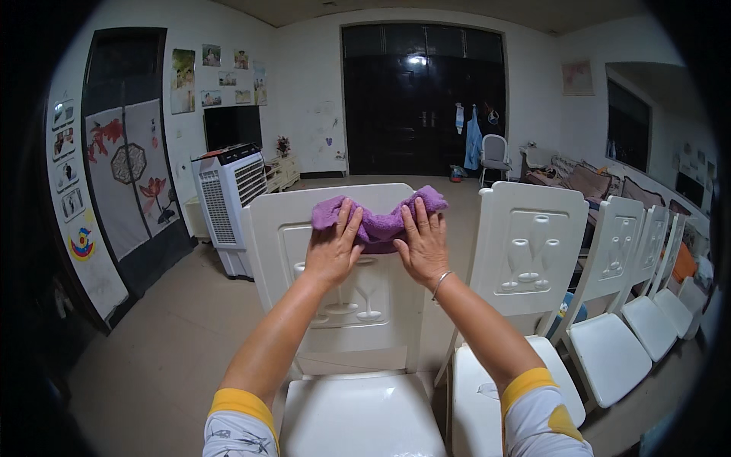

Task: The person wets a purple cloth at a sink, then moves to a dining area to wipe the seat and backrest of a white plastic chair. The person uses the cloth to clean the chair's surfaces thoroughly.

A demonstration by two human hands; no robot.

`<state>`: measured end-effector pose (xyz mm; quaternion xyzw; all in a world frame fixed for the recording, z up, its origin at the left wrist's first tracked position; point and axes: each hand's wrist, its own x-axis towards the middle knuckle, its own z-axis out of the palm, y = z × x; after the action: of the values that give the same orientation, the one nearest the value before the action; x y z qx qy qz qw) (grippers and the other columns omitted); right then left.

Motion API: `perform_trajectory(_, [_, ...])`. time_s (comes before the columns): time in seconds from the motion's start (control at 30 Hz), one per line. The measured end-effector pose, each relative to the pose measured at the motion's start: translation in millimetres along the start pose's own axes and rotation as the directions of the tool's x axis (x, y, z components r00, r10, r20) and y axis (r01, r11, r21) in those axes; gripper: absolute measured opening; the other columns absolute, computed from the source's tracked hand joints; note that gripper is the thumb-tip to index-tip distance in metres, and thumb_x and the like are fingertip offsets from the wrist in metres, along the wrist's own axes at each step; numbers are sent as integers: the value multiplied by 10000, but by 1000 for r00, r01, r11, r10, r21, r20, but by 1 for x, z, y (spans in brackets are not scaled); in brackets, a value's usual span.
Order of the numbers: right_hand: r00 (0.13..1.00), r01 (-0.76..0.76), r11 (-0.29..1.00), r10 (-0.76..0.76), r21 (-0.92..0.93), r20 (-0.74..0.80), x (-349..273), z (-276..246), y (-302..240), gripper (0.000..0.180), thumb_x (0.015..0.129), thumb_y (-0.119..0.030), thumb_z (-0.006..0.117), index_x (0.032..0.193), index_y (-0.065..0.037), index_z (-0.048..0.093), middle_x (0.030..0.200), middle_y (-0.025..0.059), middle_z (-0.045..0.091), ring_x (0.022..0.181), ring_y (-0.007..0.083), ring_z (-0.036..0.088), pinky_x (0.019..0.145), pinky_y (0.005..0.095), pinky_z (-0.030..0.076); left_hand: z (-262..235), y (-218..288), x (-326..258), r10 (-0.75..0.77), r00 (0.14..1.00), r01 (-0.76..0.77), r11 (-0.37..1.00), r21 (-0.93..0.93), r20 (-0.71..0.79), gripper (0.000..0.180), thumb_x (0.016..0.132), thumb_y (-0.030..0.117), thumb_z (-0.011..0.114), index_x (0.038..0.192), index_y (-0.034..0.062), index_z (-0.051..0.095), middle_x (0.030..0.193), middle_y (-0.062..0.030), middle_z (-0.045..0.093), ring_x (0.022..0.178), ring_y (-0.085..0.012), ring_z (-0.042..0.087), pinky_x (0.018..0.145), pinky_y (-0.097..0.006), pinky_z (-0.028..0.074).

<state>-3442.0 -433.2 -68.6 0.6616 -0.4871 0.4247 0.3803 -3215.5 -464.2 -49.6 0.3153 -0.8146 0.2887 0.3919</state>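
Observation:
A purple cloth (379,226) is bunched along the upper part of a white chair's backrest (407,297), just below its top edge, and sags in the middle. At its left part, my left hand (335,247) presses it to the backrest, fingers pointing up over the fabric. My right hand (423,242) holds the right part the same way, with a thin bracelet (442,286) on that wrist. Raised glass shapes decorate the backrest panel below my hands. The chair's glossy white seat (364,417) lies beneath my forearms. The cloth hides what is under my fingertips.
Close on the right stands a second white chair (531,228), with several more in a row beyond it. A white air cooler (232,206) stands at the left. Farther back are a dark double door (422,107), a grey chair (496,152) and a cluttered sofa (586,183).

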Motion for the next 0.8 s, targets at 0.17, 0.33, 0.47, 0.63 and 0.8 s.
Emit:
perform_trajectory(0.17, [998, 59, 996, -59, 66, -8, 46, -10, 22, 477, 866, -332, 612, 1308, -167, 540, 1366, 151, 461, 1186, 370, 456, 1046, 478, 337, -14, -23, 32, 19, 1000, -18, 996, 92, -7, 596, 887, 297, 568, 1438, 176, 374, 1494, -82, 349, 1289, -276, 430, 1125, -546, 180])
perform_trajectory(0.33, [985, 132, 990, -125, 52, -117, 92, 6, -23, 338, 865, -244, 607, 1174, -111, 587, 1034, 122, 601, 971, 304, 557, 844, 426, 448, -28, -71, 45, -88, 994, 89, 996, 15, -62, 490, 871, 238, 573, 1351, 203, 483, 1208, -72, 565, 1051, -273, 539, 958, -452, 372])
perform_trajectory(0.47, [959, 252, 960, -232, 121, -159, 119, 34, -86, 248, 843, -232, 608, 1034, -75, 592, 883, 102, 610, 863, 293, 574, 762, 420, 440, -33, -124, 23, -67, 972, 91, 991, 96, -226, 375, 879, 206, 494, 1241, 134, 564, 1082, -60, 618, 1007, -264, 549, 873, -436, 409])
perform_trajectory(0.63, [960, 265, 949, -244, 169, -136, 138, 84, -151, 341, 788, -144, 573, 1114, -45, 597, 828, 123, 614, 789, 310, 595, 696, 434, 454, -27, -172, 1, -310, 937, 318, 948, 21, -159, 368, 878, 149, 449, 1225, 70, 541, 1155, -135, 605, 1064, -335, 550, 894, -483, 426])
perform_trajectory(0.8, [966, 241, 942, -257, 231, 38, 141, 62, -126, 336, 885, -352, 551, 1081, -79, 534, 864, 139, 641, 832, 329, 626, 724, 432, 481, -34, -170, -11, -261, 938, 271, 962, 12, -230, 390, 847, 82, 464, 1231, 50, 529, 1213, -152, 585, 1088, -347, 536, 942, -465, 414])
